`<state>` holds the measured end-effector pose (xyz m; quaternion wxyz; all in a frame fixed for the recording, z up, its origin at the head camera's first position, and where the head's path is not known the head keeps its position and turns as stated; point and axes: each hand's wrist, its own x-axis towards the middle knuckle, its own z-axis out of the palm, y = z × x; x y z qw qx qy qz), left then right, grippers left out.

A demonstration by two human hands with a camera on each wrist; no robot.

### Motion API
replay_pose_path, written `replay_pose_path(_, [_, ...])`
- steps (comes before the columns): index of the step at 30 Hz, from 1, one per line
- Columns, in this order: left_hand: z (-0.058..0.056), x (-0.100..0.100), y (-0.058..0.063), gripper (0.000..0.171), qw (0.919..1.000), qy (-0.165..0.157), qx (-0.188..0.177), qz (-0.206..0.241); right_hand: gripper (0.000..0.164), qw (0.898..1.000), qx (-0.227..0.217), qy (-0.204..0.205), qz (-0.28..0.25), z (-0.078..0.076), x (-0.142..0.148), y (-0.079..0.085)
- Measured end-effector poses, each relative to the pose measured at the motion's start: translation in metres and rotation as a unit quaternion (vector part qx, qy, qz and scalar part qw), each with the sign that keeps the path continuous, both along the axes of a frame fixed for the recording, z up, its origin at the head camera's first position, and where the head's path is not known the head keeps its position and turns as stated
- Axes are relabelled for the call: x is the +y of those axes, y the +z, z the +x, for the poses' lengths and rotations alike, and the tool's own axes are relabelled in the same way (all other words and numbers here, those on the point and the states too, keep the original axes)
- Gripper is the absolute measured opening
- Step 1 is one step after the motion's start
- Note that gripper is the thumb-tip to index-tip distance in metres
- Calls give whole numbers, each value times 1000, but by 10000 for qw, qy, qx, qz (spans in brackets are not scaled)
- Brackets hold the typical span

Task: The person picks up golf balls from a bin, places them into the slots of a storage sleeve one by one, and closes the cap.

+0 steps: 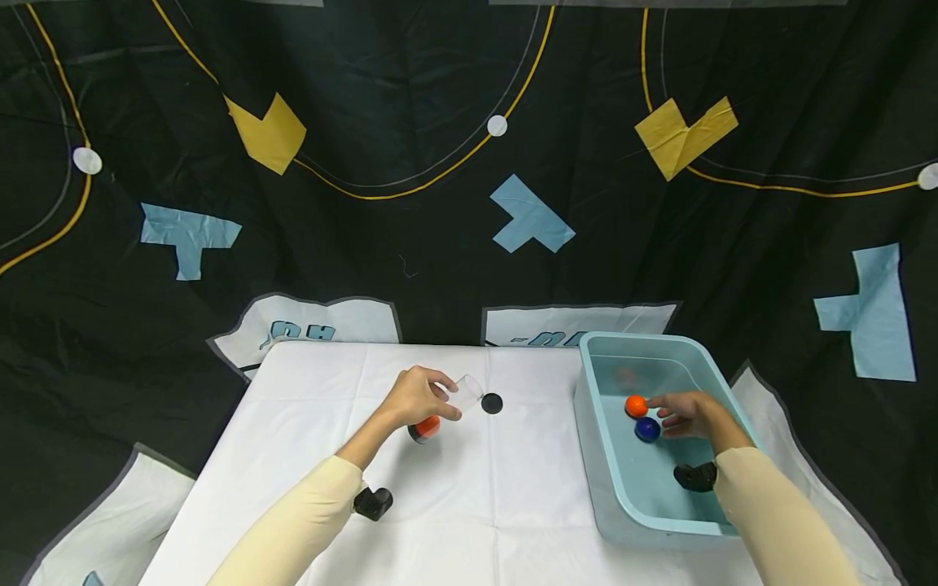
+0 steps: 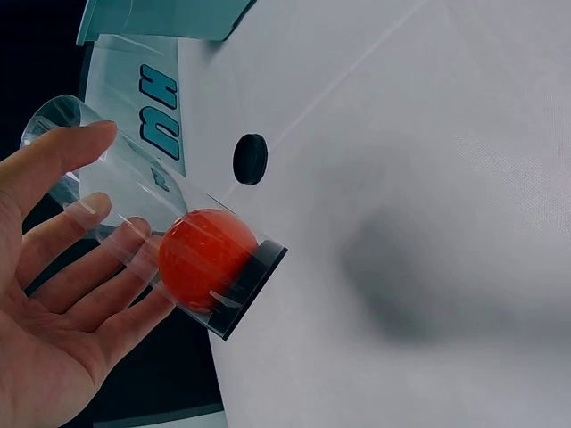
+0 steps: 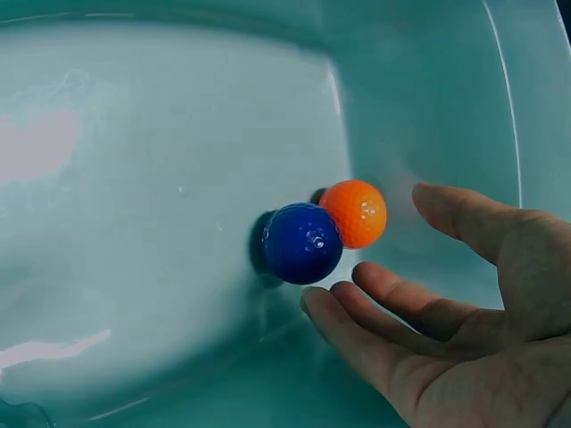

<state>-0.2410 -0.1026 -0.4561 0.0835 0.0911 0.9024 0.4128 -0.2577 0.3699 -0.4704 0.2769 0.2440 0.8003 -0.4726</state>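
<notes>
My left hand (image 1: 419,397) holds a clear tube (image 2: 134,183) between thumb and fingers, tilted above the white table. At the tube's lower end, against its black cap (image 2: 248,290), lies a red-orange ball (image 2: 205,254). A loose black round cap (image 1: 492,403) rests on the table near the tube's other end. Over on the right, my right hand (image 1: 689,413) reaches into a light blue bin (image 1: 601,456), its fingers spread and only slightly bent. Just beyond its fingertips in the right wrist view, a blue golf ball (image 3: 302,243) and an orange golf ball (image 3: 355,214) lie side by side on the bin floor.
The bin's raised walls surround the balls and my right hand. A white cloth covers the table (image 1: 440,488), and the bin stands at its right side. Behind hangs a dark curtain (image 1: 410,260) with tape pieces in yellow and blue.
</notes>
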Motion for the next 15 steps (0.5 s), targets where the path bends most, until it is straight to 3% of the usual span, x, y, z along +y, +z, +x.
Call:
replay_pose_path(10, [0,-1,-1,36,9999,83,-57,11,69,9999,-63,68,56,-2,-2,-8])
replay_pose_path(15, [0,-1,-2,37,10000,63,-20,-3,71,9999,-132,63,47,-14,12,-30])
